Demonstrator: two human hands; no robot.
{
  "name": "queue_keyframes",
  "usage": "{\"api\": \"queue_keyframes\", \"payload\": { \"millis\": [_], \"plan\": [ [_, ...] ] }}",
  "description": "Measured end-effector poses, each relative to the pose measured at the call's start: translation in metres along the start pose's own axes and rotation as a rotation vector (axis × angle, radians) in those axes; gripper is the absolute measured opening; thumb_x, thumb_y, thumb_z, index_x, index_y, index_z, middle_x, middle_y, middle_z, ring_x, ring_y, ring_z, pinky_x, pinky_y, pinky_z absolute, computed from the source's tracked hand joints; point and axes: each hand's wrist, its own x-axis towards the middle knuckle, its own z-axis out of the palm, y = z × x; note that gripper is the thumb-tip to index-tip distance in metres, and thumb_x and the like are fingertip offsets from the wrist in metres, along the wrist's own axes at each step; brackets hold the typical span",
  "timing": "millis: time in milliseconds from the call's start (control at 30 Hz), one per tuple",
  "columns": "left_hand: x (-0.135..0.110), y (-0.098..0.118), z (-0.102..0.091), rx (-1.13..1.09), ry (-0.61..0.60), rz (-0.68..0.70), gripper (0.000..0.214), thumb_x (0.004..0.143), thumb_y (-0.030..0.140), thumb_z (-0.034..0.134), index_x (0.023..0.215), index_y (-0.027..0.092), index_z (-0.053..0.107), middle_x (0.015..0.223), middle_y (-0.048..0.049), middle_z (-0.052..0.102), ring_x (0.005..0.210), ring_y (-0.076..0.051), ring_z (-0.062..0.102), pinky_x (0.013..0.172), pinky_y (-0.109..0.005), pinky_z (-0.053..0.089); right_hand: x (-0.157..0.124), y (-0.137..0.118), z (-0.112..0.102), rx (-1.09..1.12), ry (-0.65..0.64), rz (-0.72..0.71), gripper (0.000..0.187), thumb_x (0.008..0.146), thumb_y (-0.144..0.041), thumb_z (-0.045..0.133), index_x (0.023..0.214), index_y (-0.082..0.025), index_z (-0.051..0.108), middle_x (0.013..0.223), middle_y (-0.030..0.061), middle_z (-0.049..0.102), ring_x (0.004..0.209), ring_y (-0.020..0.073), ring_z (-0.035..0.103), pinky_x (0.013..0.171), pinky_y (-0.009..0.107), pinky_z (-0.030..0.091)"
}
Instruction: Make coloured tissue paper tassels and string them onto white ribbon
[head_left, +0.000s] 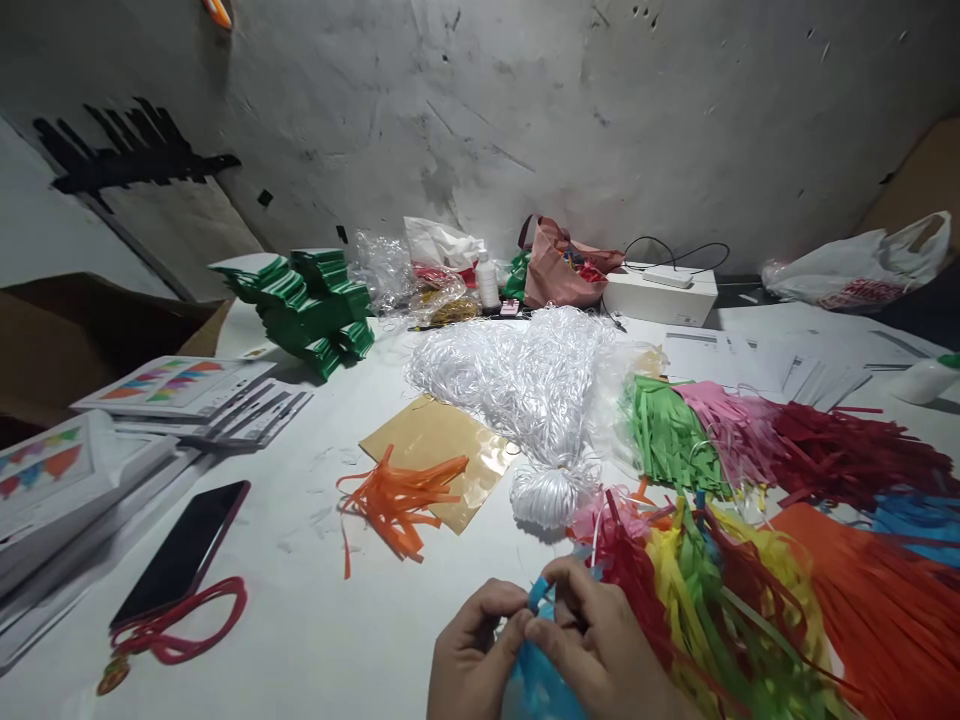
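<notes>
At the bottom centre, my left hand [472, 655] and my right hand [600, 650] meet, fingers pinched together on a blue paper tassel [538, 680]. Its twisted top loop sticks up between my fingertips. Right of my hands lies a heap of finished tassels [720, 600] in yellow, green, red and pink. An orange tassel [397, 500] lies loose on the table ahead of my left hand, partly on a tan sheet [442, 455]. A mound of white string [525, 385] sits beyond it.
Green, pink, dark red and orange fringed paper [787, 450] spreads across the right. A black phone [184, 550] with a red lanyard lies at left beside printed cards [176, 385]. Folded green paper stacks [315, 300], a white box [660, 295], bags and a bottle line the wall.
</notes>
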Motion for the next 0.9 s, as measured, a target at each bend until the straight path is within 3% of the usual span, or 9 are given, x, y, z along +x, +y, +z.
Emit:
{"api": "queue_keyframes", "payload": {
  "millis": [100, 200, 333, 500, 567, 633, 700, 800, 900],
  "plan": [
    [-0.002, 0.002, 0.004, 0.030, -0.039, 0.046, 0.026, 0.069, 0.043, 0.086, 0.076, 0.020, 0.076, 0.079, -0.0055, 0.073, 0.080, -0.023, 0.068, 0.076, -0.028, 0.055, 0.003, -0.002, 0.003, -0.041, 0.037, -0.064, 0.026, 0.099, -0.042, 0.048, 0.093, -0.019, 0.057, 0.064, -0.0062, 0.044, 0.054, 0.0103, 0.047, 0.052, 0.022, 0.031],
    [0.002, 0.005, 0.006, 0.002, -0.052, -0.036, 0.039, 0.070, 0.050, 0.083, 0.095, 0.021, 0.077, 0.087, -0.0068, 0.074, 0.085, -0.024, 0.068, 0.080, -0.032, 0.055, 0.004, -0.006, 0.007, -0.091, 0.025, -0.126, 0.025, 0.101, -0.036, 0.043, 0.089, -0.019, 0.057, 0.066, -0.0047, 0.048, 0.056, 0.0101, 0.048, 0.055, 0.023, 0.033],
    [0.013, 0.017, -0.005, 0.105, -0.050, 0.016, 0.032, 0.074, 0.048, 0.081, 0.068, 0.018, 0.070, 0.068, -0.0011, 0.064, 0.068, -0.017, 0.058, 0.068, -0.024, 0.050, 0.005, -0.004, 0.001, -0.176, 0.018, -0.137, 0.025, 0.099, -0.033, 0.046, 0.082, -0.020, 0.057, 0.064, -0.0042, 0.051, 0.054, 0.0106, 0.048, 0.052, 0.022, 0.034],
    [0.030, 0.039, -0.035, 0.175, 0.234, 0.187, 0.031, 0.077, 0.047, 0.078, 0.065, 0.021, 0.067, 0.073, -0.0006, 0.064, 0.081, -0.019, 0.059, 0.075, -0.022, 0.047, 0.007, 0.012, -0.043, -0.527, 0.402, -0.162, 0.020, 0.097, -0.032, 0.051, 0.084, -0.022, 0.063, 0.086, 0.0054, 0.063, 0.082, 0.0218, 0.061, 0.073, 0.032, 0.049],
    [0.029, 0.045, -0.037, 0.215, 0.274, 0.233, 0.026, 0.078, 0.044, 0.078, 0.067, 0.021, 0.069, 0.075, -0.0020, 0.067, 0.082, -0.021, 0.061, 0.076, -0.024, 0.048, 0.010, 0.011, -0.051, -0.684, 0.522, -0.256, 0.016, 0.095, -0.030, 0.053, 0.102, -0.023, 0.066, 0.106, 0.0104, 0.064, 0.102, 0.0289, 0.061, 0.089, 0.043, 0.049],
    [0.023, 0.049, -0.030, 0.275, 0.189, 0.318, 0.021, 0.080, 0.038, 0.077, 0.068, 0.021, 0.071, 0.074, -0.0042, 0.069, 0.078, -0.022, 0.064, 0.074, -0.028, 0.050, 0.014, 0.004, -0.044, -0.725, 0.469, -0.359, 0.035, 0.094, -0.028, 0.054, 0.129, -0.024, 0.058, 0.128, 0.0125, 0.059, 0.120, 0.0330, 0.055, 0.102, 0.050, 0.044],
    [0.018, 0.052, -0.020, 0.331, -0.003, 0.416, 0.017, 0.084, 0.032, 0.073, 0.070, 0.022, 0.073, 0.073, -0.0065, 0.071, 0.074, -0.023, 0.066, 0.071, -0.030, 0.052, 0.018, -0.003, -0.025, -0.647, 0.261, -0.424, 0.048, 0.096, -0.028, 0.056, 0.142, -0.025, 0.046, 0.133, 0.0114, 0.059, 0.123, 0.0305, 0.056, 0.104, 0.045, 0.045],
    [0.025, 0.062, -0.018, 0.468, -0.139, 0.558, 0.020, 0.090, 0.030, 0.064, 0.078, 0.021, 0.076, 0.075, -0.0087, 0.073, 0.072, -0.023, 0.067, 0.069, -0.032, 0.054, 0.026, -0.004, 0.002, -0.462, 0.001, -0.412, 0.021, 0.102, -0.029, 0.046, 0.117, -0.024, 0.060, 0.095, 0.0048, 0.070, 0.087, 0.0191, 0.069, 0.077, 0.026, 0.055],
    [0.065, 0.083, -0.046, 0.664, 0.065, 0.620, 0.031, 0.095, 0.039, 0.056, 0.081, 0.018, 0.074, 0.081, -0.0080, 0.072, 0.079, -0.024, 0.068, 0.075, -0.033, 0.054, 0.031, 0.008, 0.012, -0.379, 0.008, -0.358, 0.032, 0.107, -0.032, 0.034, 0.089, -0.024, 0.059, 0.072, -0.0001, 0.065, 0.063, 0.0140, 0.065, 0.061, 0.021, 0.050]
  ]
}}
